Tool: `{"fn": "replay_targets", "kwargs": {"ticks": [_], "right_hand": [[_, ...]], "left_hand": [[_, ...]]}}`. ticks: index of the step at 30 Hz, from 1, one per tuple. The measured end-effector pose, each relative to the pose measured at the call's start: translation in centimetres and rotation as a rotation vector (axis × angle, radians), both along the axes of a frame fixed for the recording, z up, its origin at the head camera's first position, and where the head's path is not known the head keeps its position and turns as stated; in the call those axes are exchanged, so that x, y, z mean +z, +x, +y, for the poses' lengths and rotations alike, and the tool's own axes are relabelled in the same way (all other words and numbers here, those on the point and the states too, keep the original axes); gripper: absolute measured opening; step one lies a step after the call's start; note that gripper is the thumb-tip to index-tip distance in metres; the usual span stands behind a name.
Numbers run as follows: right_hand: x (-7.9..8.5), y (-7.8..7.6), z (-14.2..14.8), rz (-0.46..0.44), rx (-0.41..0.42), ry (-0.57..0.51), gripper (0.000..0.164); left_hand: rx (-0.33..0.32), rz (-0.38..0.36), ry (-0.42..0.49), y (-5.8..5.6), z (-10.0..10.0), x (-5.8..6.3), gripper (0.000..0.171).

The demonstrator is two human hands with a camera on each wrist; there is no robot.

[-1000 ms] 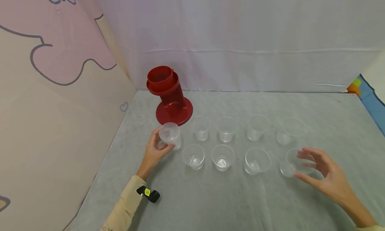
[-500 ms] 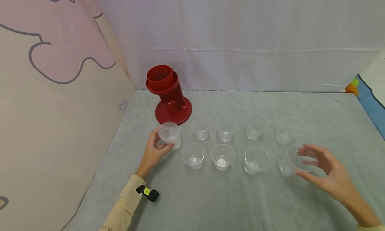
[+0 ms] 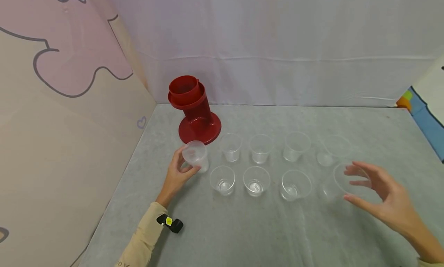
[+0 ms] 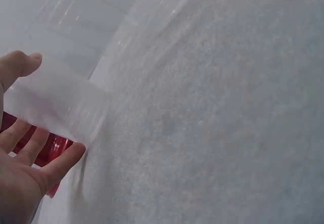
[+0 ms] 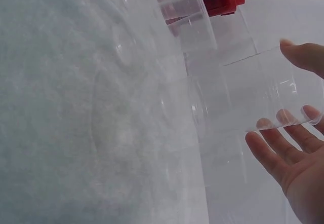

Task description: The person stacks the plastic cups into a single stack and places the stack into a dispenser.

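Both hands are grasping something. Left of centre in the head view, the left hand point(image 3: 177, 177) curls its thumb and fingers round a milky cup point(image 3: 195, 155) that stands mouth up—whether it is one cup or a nested stack cannot be told. Toward the right edge, the right hand point(image 3: 388, 199) has its fingers and thumb round a clear cup point(image 3: 340, 186), which leans with its mouth to the right; whether its base touches the surface point(image 3: 263, 232) is hard to tell. Between the hands, near the middle of the frame, are two rows of clear cups: a back row point(image 3: 261, 151) of four and a front row point(image 3: 256, 184) of three. A red stand point(image 3: 199, 122) with a round base rises behind the milky cup, upper left of centre—its cup-shaped top tipped toward the left.
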State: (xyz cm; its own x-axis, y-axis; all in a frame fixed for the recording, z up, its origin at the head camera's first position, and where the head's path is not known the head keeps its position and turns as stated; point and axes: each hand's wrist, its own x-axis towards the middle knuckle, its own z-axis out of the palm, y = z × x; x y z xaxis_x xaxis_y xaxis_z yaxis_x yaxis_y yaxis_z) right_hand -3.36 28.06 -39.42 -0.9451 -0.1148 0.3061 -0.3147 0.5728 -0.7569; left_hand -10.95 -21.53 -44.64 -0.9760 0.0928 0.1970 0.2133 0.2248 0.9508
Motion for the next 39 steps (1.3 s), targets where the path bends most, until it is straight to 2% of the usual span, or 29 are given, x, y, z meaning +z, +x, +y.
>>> {"fn": "replay_targets", "kwargs": {"ticks": [9,16,25,33,39], "right_hand": [[1.7,-0.3,-0.7,0.017,0.047,0.018,0.092],[2.7,-1.6,-1.2,0.064,0.142,-0.021,0.094],[4.1,-2.6,-2.1,0.064,0.206,-0.012,0.093],[4.8,-4.2,-3.0,0.149,0.344,-0.082,0.093],[5.8,-5.1,-4.1,0.135,0.362,-0.064,0.093]], "left_hand": [[0.002,-0.017,-0.010,-0.2,0.0,0.0,0.074],[-0.006,-0.020,0.003,-0.3,-0.2,-0.1,0.075],[0.008,-0.003,-0.034,-0.1,-0.2,-0.2,0.074],[0.008,-0.011,-0.030,0.0,-0.1,-0.2,0.074],[0.003,0.001,-0.040,-0.1,-0.1,-0.2,0.073]]}}
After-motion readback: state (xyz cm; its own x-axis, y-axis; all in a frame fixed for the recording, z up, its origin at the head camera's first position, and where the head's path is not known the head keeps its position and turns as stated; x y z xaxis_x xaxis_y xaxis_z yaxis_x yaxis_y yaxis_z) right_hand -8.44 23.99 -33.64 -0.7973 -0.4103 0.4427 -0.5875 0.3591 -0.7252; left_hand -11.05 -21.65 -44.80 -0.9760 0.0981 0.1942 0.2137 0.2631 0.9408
